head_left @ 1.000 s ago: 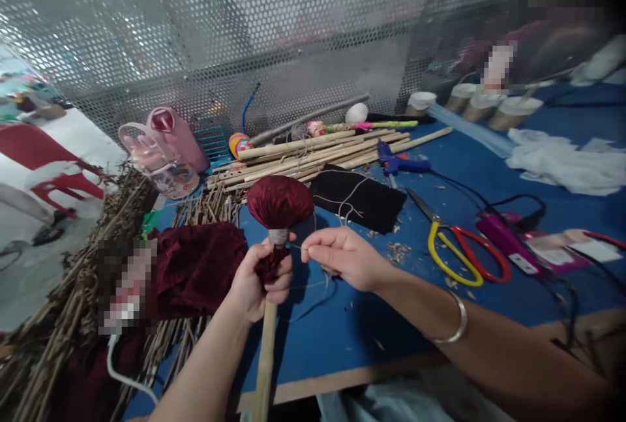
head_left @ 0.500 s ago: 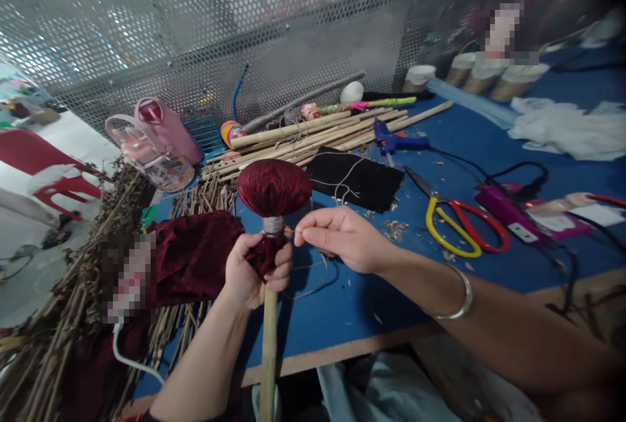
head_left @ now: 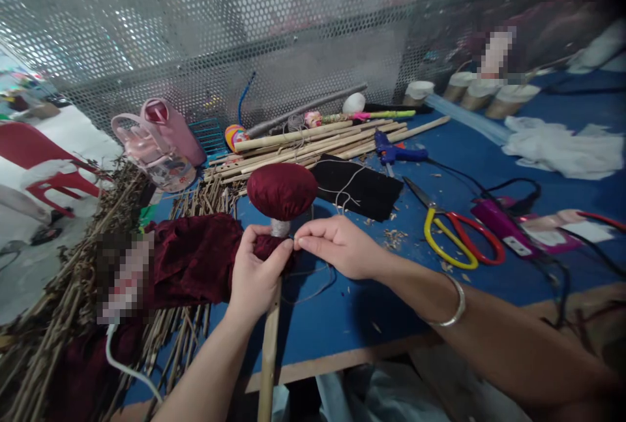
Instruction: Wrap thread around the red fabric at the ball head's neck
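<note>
A dark red cloth-covered head sits on a pale wooden stick, with grey cord wound round its neck. Below the winding, my left hand is closed round the gathered cloth and the stick top. My right hand pinches the thin cord just right of the neck, close to my left thumb. A loose length of cord hangs in a loop under my right hand.
Scissors and a blue glue gun lie to the right. Behind are black cloth and wooden sticks. Dark red cloth, dry stalks and a pink bottle are at left.
The red head has shifted slightly right and tilted. My left hand has turned, its thumb now across the cloth beneath the winding. My right hand's pinch has come closer to it.
</note>
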The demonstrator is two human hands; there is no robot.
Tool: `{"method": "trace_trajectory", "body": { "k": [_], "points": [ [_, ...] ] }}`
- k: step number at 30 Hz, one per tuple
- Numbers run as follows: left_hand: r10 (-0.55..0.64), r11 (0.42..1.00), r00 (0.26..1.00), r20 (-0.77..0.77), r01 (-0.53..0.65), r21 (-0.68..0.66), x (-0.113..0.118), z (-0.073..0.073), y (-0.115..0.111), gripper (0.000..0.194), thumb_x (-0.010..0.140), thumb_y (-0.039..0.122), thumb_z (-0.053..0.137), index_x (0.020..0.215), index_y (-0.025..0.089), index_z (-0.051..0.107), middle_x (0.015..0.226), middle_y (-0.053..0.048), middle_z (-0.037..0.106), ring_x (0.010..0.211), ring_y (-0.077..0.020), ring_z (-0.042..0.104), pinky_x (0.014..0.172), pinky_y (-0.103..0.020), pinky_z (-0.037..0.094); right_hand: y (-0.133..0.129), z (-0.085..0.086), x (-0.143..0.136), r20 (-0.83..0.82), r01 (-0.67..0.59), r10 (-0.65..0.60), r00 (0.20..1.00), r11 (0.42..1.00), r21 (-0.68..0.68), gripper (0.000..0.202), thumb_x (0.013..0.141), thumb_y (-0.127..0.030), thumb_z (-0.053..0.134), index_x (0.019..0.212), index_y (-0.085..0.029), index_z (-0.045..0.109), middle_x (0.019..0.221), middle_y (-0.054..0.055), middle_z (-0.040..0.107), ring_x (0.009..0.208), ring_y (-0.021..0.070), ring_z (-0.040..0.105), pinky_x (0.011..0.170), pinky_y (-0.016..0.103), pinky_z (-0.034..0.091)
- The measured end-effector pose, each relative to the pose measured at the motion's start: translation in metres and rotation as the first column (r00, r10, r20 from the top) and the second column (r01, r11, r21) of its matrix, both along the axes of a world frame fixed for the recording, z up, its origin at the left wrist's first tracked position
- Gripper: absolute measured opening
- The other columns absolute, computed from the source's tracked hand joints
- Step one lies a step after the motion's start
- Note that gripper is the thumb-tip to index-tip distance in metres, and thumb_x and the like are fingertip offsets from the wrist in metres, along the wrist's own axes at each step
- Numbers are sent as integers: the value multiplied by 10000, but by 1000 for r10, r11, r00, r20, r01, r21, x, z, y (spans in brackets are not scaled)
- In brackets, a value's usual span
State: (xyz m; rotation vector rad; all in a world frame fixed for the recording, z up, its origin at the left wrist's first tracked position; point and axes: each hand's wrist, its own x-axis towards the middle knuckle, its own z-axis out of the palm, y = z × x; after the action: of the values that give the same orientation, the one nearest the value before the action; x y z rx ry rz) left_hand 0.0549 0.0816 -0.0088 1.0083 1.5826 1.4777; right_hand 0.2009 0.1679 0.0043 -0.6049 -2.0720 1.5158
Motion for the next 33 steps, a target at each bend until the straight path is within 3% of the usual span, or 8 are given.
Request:
{"method": "trace_trajectory", "body": {
  "k": [3,7,12,20,24,26,29,33],
  "points": [
    [76,997,994,-74,-78,-17,3,0,-2,306,712,340,701,877,196,487,648,48,594,517,-69,506,498,-173,419,-2,2,-1,35,-3,-1,999,993,115,253,864,-278,479,836,-104,660,653,0,582,593,68,463,562,181,358],
    [45,999,998,32,-44,-24,2,2,-2,331,719,378,678,891,212,449,516,81,538,360,-77,433,343,-180,366,-4,8,0,10,-26,25,1000,985,171,242,871,-260,470,843,-117,663,647,-9,592,569,59,460,548,170,351],
    [-8,1000,993,115,11,-26,1,3,-1,327,718,360,680,892,208,450,558,73,545,407,-72,435,390,-179,371,-6,9,2,10,-2,0,1000,983,182,267,875,-304,469,835,-124,662,585,-21,531,520,57,403,497,175,312],
    [76,997,944,-320,-77,11,17,1,-9,284,703,324,703,895,194,540,707,27,576,614,-113,498,595,-220,389,-7,0,-2,-21,15,-15,1000,1000,22,231,859,-287,485,784,-121,627,696,11,582,641,88,481,594,197,375],
    [84,996,899,-429,-58,73,21,-1,-8,233,758,274,634,958,180,561,937,-48,615,874,-175,570,812,-283,412,-9,-6,-6,-82,-10,8,997,1000,-27,208,860,-269,480,755,-126,590,688,-4,537,647,81,449,608,198,360],
    [62,998,921,-384,-54,31,23,0,-9,235,777,257,604,992,179,546,943,-53,624,859,-171,584,804,-288,426,-9,-8,-7,-114,-31,20,993,995,-95,217,863,-292,476,749,-130,565,639,-20,488,599,71,411,572,195,335],
    [152,988,959,-240,-150,30,26,4,-13,259,755,256,633,984,185,533,825,-17,633,727,-147,589,698,-255,450,-10,-10,-8,-180,-65,25,983,974,-216,238,854,-340,485,738,-136,524,596,-31,453,564,67,395,549,196,319],
    [252,964,968,3,-251,92,29,10,-25,235,828,381,535,810,161,617,896,-53,668,846,-173,604,750,-259,455,-14,-10,-9,-275,-132,10,961,893,-429,224,809,-364,507,740,-151,487,615,-36,461,490,41,337,447,170,240]
  ]
}}
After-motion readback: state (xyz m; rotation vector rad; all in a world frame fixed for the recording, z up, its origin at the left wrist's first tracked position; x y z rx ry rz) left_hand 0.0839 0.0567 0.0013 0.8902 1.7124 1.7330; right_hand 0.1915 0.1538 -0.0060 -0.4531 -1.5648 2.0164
